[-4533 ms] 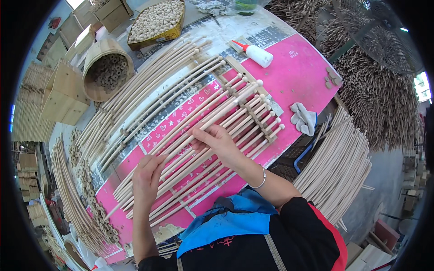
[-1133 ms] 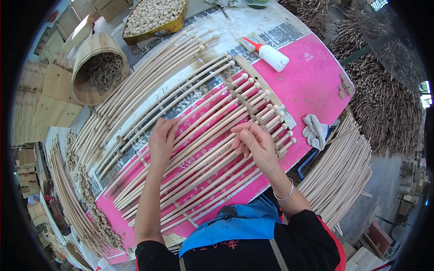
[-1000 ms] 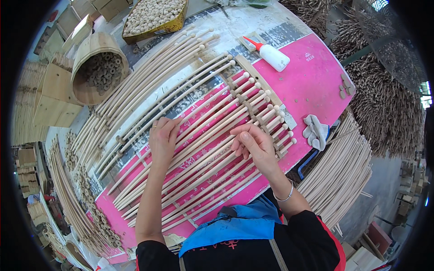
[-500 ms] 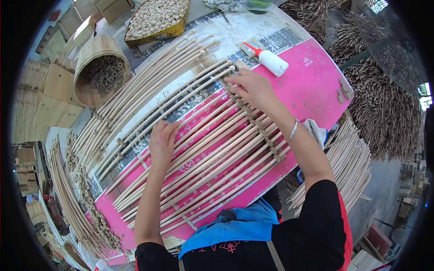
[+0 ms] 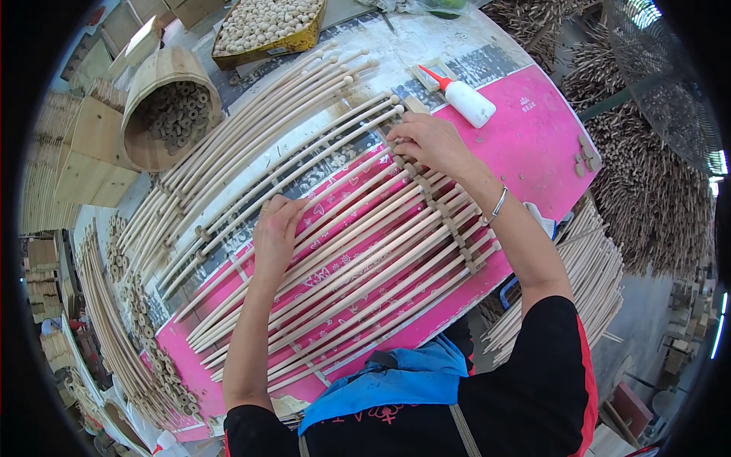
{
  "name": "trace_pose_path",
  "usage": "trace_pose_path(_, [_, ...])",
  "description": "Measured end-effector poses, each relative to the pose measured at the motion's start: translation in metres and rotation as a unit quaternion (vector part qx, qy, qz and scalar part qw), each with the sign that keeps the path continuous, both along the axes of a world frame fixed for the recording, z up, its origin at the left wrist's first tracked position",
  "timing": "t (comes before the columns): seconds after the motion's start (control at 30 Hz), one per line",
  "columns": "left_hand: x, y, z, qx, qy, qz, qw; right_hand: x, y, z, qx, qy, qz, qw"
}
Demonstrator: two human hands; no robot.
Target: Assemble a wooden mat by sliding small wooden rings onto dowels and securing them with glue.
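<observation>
From the head camera, a row of long pale wooden rods (image 5: pixel 358 251) lay side by side across the middle of the frame on a pink mat (image 5: pixel 525 145). The left hand (image 5: pixel 276 232) lay flat, fingers loosely bent, pressing on the rods left of centre and gripping nothing. The right hand (image 5: pixel 432 143) reached to the upper middle, its fingers curled down onto the rod ends beside a wooden crosspiece (image 5: pixel 445 221); whether it pinched one I could not tell. A white glue bottle (image 5: pixel 466 100) with a red tip lay just above that hand. A tray of wooden beads (image 5: pixel 266 27) sat at the top, and a round wooden bucket (image 5: pixel 169 110) of rings at upper left.
</observation>
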State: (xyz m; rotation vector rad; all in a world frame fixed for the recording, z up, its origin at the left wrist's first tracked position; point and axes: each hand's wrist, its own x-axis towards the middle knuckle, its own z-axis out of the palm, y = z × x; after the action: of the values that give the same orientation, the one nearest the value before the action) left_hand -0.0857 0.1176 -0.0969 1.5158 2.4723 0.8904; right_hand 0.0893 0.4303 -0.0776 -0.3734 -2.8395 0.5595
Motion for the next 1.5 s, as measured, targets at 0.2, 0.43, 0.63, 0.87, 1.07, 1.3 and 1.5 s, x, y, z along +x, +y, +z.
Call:
trace_pose_path(0.2, [0.001, 0.002, 0.000, -0.006, 0.003, -0.010, 1.000, 0.003, 0.005, -0.002, -0.036, -0.029, -0.009, 0.999])
trace_pose_path(0.43, [0.004, 0.002, 0.005, 0.003, 0.064, -0.031, 0.997, 0.007, 0.011, -0.005, -0.066, -0.028, -0.010, 0.997])
trace_pose_path(0.63, [-0.027, -0.033, 0.013, 0.035, 0.091, 0.020, 0.995, 0.046, 0.013, 0.029, -0.183, 0.060, -0.171, 0.966])
trace_pose_path(0.87, [-0.039, -0.049, 0.003, -0.012, 0.172, 0.058, 0.983, 0.076, -0.038, 0.026, -0.242, 0.144, -0.104, 0.954])
trace_pose_path(1.07, [-0.043, -0.045, -0.003, -0.027, 0.222, 0.084, 0.971, 0.072, -0.087, 0.034, -0.219, 0.100, -0.051, 0.969])
trace_pose_path(1.3, [-0.016, -0.064, 0.037, 0.025, 0.257, 0.073, 0.963, 0.048, -0.141, 0.029, -0.292, 0.127, -0.035, 0.947])
trace_pose_path(1.5, [0.051, -0.101, 0.087, 0.039, 0.286, 0.030, 0.957, 0.008, -0.205, 0.014, -0.786, 0.136, -0.073, 0.599])
